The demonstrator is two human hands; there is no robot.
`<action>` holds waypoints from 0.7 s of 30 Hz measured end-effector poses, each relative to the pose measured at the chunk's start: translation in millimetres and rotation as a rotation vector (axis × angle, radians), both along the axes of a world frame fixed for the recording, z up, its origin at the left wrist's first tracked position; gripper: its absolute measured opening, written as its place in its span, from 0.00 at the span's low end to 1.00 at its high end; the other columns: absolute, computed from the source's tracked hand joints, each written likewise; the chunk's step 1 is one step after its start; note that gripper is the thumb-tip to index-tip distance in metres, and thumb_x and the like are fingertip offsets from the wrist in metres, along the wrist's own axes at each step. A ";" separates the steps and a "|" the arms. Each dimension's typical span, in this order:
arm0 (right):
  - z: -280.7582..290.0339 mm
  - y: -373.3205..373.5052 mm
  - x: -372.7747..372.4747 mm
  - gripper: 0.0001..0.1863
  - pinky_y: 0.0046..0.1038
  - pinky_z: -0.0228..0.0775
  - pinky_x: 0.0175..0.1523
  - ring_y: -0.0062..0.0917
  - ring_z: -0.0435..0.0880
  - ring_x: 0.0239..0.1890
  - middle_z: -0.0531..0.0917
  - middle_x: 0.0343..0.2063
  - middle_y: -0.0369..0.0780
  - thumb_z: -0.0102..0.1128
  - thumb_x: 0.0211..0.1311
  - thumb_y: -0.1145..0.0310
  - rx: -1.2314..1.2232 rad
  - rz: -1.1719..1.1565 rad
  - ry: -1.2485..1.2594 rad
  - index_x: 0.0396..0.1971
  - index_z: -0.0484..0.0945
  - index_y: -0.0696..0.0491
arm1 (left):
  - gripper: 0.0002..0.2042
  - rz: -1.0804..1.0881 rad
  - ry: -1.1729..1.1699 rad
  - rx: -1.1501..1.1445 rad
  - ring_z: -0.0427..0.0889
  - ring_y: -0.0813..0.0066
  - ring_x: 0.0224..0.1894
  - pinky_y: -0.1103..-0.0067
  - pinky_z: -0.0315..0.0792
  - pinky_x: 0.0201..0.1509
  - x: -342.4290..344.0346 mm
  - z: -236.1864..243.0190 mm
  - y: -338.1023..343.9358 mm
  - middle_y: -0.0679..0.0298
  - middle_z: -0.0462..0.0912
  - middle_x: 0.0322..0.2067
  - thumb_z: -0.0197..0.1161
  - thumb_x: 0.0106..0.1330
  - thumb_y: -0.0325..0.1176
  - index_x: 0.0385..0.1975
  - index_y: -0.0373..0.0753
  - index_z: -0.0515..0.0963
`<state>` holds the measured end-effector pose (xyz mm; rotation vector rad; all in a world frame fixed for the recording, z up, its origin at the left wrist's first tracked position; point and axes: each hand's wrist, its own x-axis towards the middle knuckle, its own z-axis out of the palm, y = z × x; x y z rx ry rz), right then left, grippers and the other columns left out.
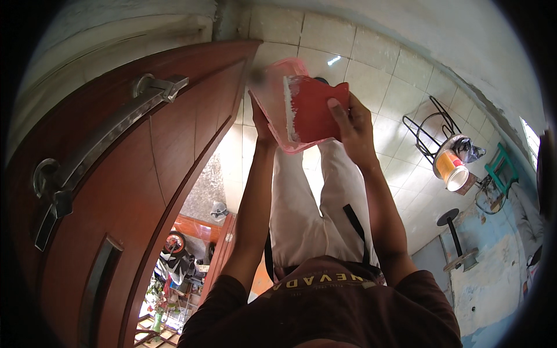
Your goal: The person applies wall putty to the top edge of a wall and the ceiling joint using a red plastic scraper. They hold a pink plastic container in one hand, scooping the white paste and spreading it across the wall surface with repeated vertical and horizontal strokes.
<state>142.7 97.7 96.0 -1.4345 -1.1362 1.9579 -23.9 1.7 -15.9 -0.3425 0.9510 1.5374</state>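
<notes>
Holds a pink tray (271, 100) by its left side in the left hand (263, 123), above the floor (411, 65). Pinches a flat red piece (316, 111), white along one edge, in the right hand (358, 132), over the tray.

Two bare hands show: the left fingers (259, 119) and the right fingers (342, 116). Between them are one flat red scraper with a white-smeared edge (319, 113) and one pale pink, rectangular plastic tray (299, 66). Left of the left fingers: one reddish-brown door (191, 127) bearing one long silver metal handle (107, 132). Right of the right fingers: one black-legged metal stool (419, 138), one round orange-and-yellow tub (451, 168), one dark disc-topped stand (456, 239).
</notes>
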 end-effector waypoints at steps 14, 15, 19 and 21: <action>-136.8 69.6 -56.5 0.13 0.24 0.74 0.45 0.22 0.79 0.45 0.79 0.41 0.38 0.57 0.66 0.68 -0.525 -0.454 0.590 0.47 0.72 0.56 | 0.38 0.083 -0.091 -0.119 0.65 0.61 0.64 0.62 0.65 0.65 -21.5 5.0 -42.7 0.63 0.63 0.64 0.42 0.64 0.70 0.67 0.49 0.59; -156.4 81.3 -62.6 0.14 0.25 0.75 0.46 0.23 0.79 0.46 0.79 0.42 0.39 0.56 0.66 0.68 -0.513 -0.467 0.625 0.48 0.71 0.57 | 0.38 0.054 -0.039 -0.123 0.66 0.61 0.63 0.62 0.65 0.65 -17.8 7.4 -41.4 0.63 0.63 0.64 0.42 0.64 0.70 0.67 0.49 0.59; -206.5 127.8 -102.9 0.15 0.29 0.76 0.53 0.30 0.78 0.48 0.77 0.45 0.43 0.51 0.68 0.70 -0.498 -0.607 0.722 0.50 0.68 0.59 | 0.38 0.004 0.062 -0.151 0.66 0.61 0.63 0.62 0.66 0.64 -12.9 13.8 -41.7 0.63 0.64 0.63 0.43 0.64 0.70 0.66 0.49 0.59; -218.9 148.0 -120.7 0.14 0.31 0.74 0.57 0.32 0.77 0.50 0.76 0.47 0.43 0.48 0.69 0.71 -0.486 -0.679 0.748 0.52 0.67 0.58 | 0.38 -0.002 0.055 -0.158 0.66 0.61 0.63 0.62 0.66 0.64 -10.9 12.7 -41.4 0.63 0.64 0.63 0.43 0.64 0.70 0.66 0.49 0.60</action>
